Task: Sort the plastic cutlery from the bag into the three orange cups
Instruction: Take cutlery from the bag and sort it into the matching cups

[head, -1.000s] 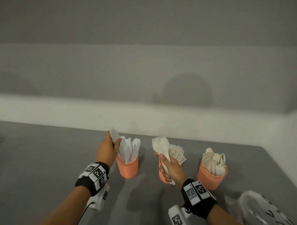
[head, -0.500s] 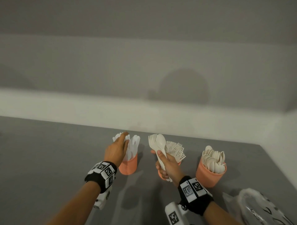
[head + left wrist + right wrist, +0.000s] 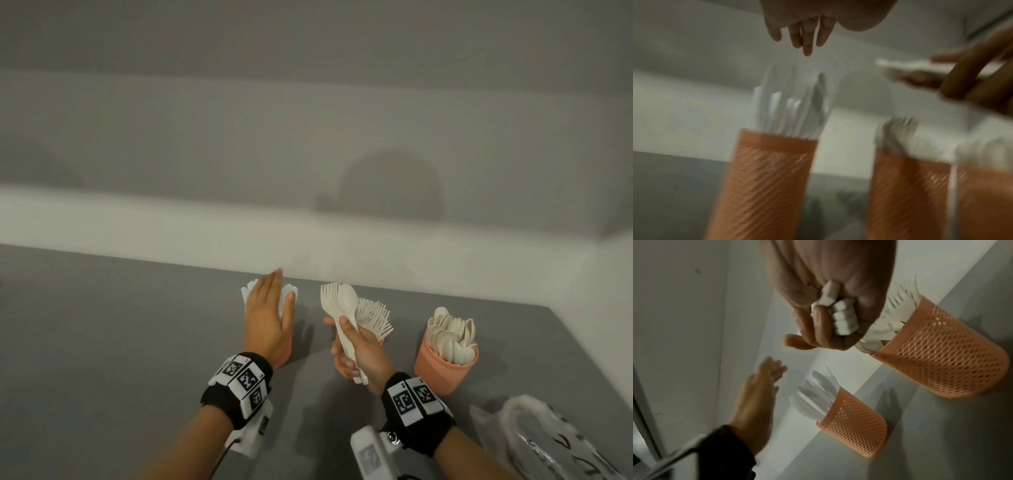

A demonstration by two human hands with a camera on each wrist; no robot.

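cups (image 3: pixel 445 368): three, lower middle
left hand (image 3: pixel 269 317): fingers straight, empty
right hand (image 3: pixel 359 349): fist round cutlery bunch (image 3: pixel 342 308)
bag (image 3: pixel 555 442): one, lower right

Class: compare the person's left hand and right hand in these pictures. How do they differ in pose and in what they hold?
The left hand is open and holds nothing; the right hand grips a bundle of cutlery. The left hovers over the knife cup, the right before the fork cup. Both wear marker wristbands.
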